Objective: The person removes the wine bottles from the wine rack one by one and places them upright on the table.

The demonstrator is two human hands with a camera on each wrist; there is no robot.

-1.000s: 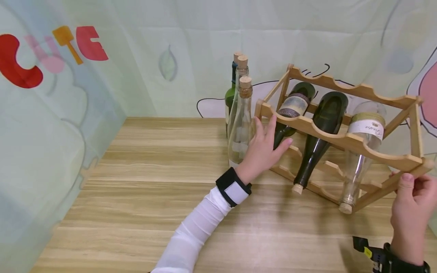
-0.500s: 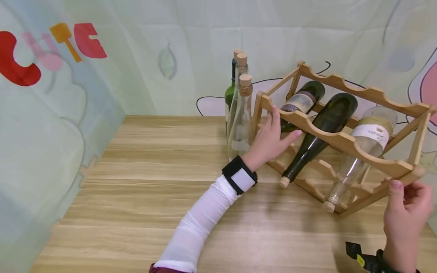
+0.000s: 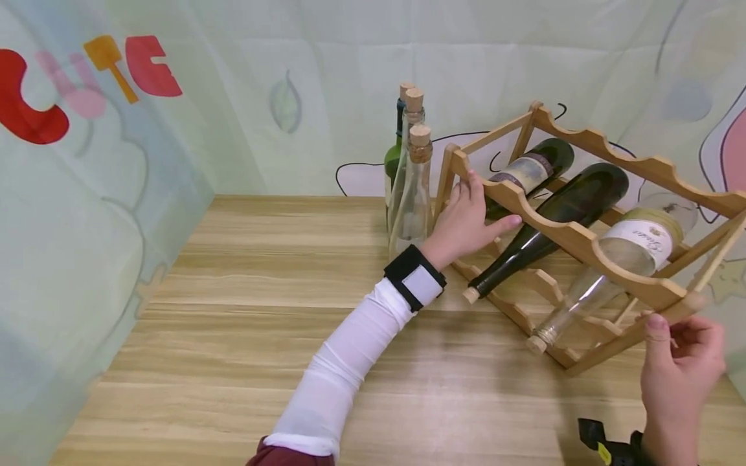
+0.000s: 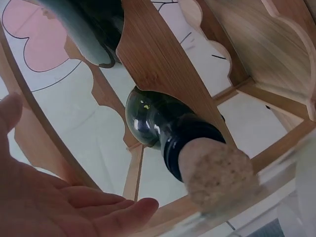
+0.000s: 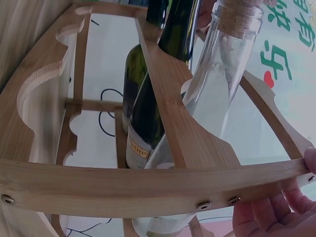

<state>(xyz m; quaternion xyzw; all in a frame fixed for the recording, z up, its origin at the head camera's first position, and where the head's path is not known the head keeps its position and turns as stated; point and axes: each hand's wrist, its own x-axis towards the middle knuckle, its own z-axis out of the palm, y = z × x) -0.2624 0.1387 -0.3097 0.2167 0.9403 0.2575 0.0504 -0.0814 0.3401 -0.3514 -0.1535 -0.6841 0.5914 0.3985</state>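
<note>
A wooden wine rack [image 3: 574, 234] stands at an angle on the right of the table. Three corked bottles lie across its upper tier: a labelled green bottle [image 3: 527, 169], a dark bottle [image 3: 597, 188] and a clear bottle with a white label [image 3: 640, 241]. My left hand [image 3: 460, 223] touches the left end of the front top rail, fingers extended and thumb stretched out. In the left wrist view a cork [image 4: 219, 173] faces the camera beside that hand. My right hand [image 3: 678, 366] grips the front right corner, its fingers under the side bar [image 5: 148, 190] in the right wrist view.
Just left of the rack, corked bottles stand upright close together: a clear bottle [image 3: 412, 200] in front, another clear one behind it, and a green bottle [image 3: 393, 157] at the back. A printed curtain [image 3: 320, 97] hangs behind the wooden table [image 3: 262, 362].
The rack has turned: its front right corner has swung left and toward me, its back left corner right. The bottles' corks have swung left. Both hands have moved along with it.
</note>
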